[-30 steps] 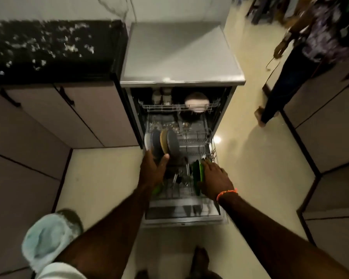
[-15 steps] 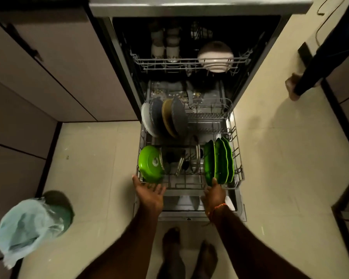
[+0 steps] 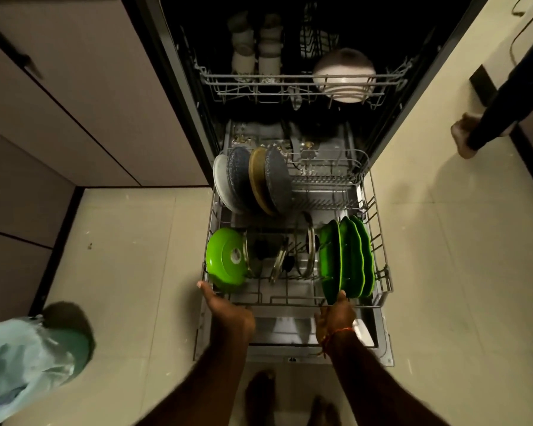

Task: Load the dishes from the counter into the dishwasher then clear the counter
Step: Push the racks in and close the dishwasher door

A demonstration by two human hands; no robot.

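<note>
The dishwasher [image 3: 290, 359] stands open with its lower rack [image 3: 379, 262] pulled out over the lowered door. At the rack's front left corner a green bowl [image 3: 226, 259] leans on its side, and at the front right corner three green plates [image 3: 346, 259] stand on edge, close together. Between them sit glass lids [image 3: 308, 250], also on edge. At the rack's back left, four larger plates [image 3: 253, 181] in white, grey and tan stand upright in a row. The upper rack [image 3: 290, 84], deeper inside, carries pale cups [image 3: 256, 53] at its left and a white bowl [image 3: 345, 75] upside down at its right.

The left hand [image 3: 228, 309] lies at the rack's front edge just below the green bowl, fingers spread and relaxed, holding nothing. The right hand [image 3: 336, 315] is at the front edge too, fingers loosely extended, its fingertips touching the bottom of the nearest green plate; an orange band circles the wrist.

A bin with a pale blue bag [image 3: 22, 364] stands on the floor [image 3: 130, 272] at left. Another person's foot [image 3: 465, 136] shows at right.
</note>
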